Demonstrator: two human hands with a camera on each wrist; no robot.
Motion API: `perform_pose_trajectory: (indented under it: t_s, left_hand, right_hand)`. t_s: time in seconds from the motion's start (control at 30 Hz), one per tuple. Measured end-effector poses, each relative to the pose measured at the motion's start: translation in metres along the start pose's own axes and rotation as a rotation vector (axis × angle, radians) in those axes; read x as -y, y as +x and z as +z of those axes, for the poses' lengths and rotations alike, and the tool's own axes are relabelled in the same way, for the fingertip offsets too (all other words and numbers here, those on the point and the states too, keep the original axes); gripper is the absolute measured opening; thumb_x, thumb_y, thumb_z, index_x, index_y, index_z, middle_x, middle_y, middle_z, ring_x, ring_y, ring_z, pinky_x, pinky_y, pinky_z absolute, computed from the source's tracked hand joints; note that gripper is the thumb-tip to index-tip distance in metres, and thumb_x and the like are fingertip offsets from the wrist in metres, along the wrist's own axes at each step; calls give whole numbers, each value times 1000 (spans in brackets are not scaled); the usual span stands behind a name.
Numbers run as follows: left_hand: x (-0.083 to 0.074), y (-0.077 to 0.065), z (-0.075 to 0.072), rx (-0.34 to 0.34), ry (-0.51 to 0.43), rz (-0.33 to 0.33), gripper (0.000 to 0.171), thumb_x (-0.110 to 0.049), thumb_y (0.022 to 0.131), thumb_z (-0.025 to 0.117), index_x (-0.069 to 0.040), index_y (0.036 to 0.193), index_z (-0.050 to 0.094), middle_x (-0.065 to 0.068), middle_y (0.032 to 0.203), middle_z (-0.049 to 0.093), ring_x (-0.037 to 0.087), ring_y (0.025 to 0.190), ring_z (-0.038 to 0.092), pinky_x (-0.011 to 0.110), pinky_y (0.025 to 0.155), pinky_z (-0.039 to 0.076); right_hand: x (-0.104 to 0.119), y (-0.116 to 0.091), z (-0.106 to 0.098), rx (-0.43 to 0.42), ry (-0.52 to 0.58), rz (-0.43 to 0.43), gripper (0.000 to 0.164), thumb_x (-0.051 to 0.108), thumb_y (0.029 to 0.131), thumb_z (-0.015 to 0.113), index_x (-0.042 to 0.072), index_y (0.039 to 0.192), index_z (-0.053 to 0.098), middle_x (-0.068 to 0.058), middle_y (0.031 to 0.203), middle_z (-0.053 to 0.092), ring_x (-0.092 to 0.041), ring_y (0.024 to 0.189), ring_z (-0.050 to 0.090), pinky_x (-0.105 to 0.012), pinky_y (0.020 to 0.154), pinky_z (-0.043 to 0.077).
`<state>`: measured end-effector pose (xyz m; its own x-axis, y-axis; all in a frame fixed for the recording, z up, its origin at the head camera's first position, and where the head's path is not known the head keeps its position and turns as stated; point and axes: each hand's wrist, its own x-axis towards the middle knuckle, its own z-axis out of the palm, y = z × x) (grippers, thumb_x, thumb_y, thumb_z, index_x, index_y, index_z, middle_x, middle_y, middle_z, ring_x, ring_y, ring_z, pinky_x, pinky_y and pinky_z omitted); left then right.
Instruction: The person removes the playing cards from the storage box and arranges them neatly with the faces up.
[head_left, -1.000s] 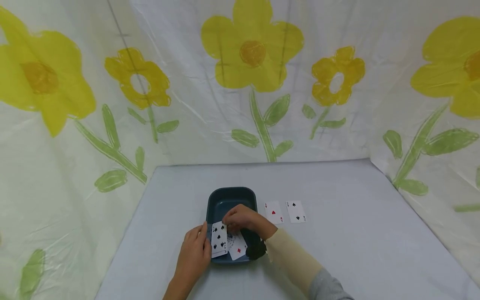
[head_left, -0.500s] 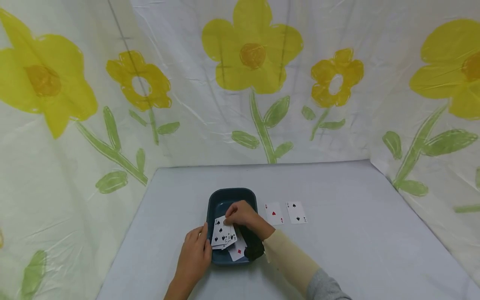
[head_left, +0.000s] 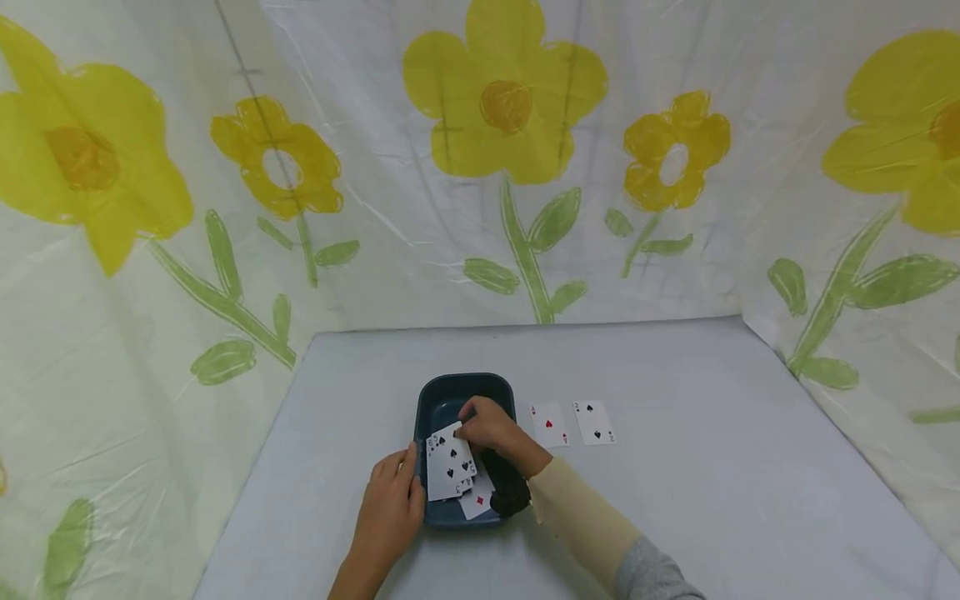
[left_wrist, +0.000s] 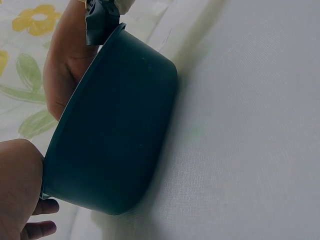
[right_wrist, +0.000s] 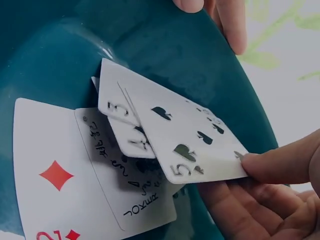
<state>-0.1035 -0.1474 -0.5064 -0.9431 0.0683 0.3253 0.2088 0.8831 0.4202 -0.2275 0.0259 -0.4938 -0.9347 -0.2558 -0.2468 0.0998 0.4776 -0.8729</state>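
My right hand [head_left: 491,423] reaches into a dark teal plastic tub [head_left: 448,390] and pinches a five of spades [right_wrist: 192,132] at its corner, thumb on the face and fingers below. Under this card, the corners of a three [right_wrist: 119,106] and a four [right_wrist: 132,139] stick out in a loose fan. A two of diamonds [right_wrist: 56,175] and a joker [right_wrist: 142,207] lie face up beneath, on the tub's floor. My left hand [head_left: 386,504] holds the tub's left rim, one fingertip inside it and others outside, as the right wrist view shows.
To the right of the tub, an ace of hearts [head_left: 550,426] and a two of spades [head_left: 594,422] lie face up side by side on the white-covered table [head_left: 675,500]. A flower-painted curtain [head_left: 375,250] hangs behind and along both sides.
The spade cards have shifted rightward and away from the left rim, now tilted, with lower cards fanned out beneath. My right hand has moved slightly forward with them. The left hand stays at the rim.
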Motion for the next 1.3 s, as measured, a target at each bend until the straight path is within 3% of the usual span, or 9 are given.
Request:
perform_pose_trajectory:
  t_s: [0.2, 0.33, 0.77, 1.0, 1.3]
  left_hand:
    - [0, 0, 0, -5, -7, -1, 48, -5, 96, 57, 9, 142, 50, 19, 130, 59, 36, 124, 50, 52, 104, 44]
    - [-1, 0, 1, -2, -8, -9, 49, -4, 95, 58, 9, 141, 51, 19, 130, 59, 36, 124, 50, 52, 103, 44]
    - [-2, 1, 2, 3, -8, -32, 50, -4, 94, 60, 8, 142, 51, 20, 130, 59, 35, 124, 50, 52, 101, 46]
    - [-1, 1, 2, -11, 2, -30, 50, -3, 93, 60, 8, 142, 51, 19, 130, 59, 35, 124, 50, 51, 102, 46]
    - [-1, 1, 5, 1, 5, -38, 51, -4, 94, 59, 8, 143, 50, 20, 131, 58, 35, 125, 49, 51, 103, 45]
  right_hand:
    - [3, -3, -2, -23, -115, -30, 9, 9, 91, 70, 6, 89, 61, -7, 86, 59, -20, 69, 61, -33, 59, 54]
    - [4, -7, -4, -20, -115, -43, 9, 9, 90, 70, 7, 87, 62, -6, 84, 60, -20, 70, 61, -32, 61, 54]
    - [5, -14, -21, 2, 93, -122, 8, 7, 93, 67, 0, 92, 61, -8, 83, 65, -19, 64, 65, -34, 59, 58]
    - [5, -17, -40, -26, 154, -108, 10, 8, 95, 64, -2, 97, 63, -10, 85, 68, -21, 66, 68, -34, 61, 60]
    - [-7, -25, -74, -126, 199, -49, 12, 9, 94, 66, -2, 98, 65, -10, 86, 70, -21, 67, 67, -35, 62, 59]
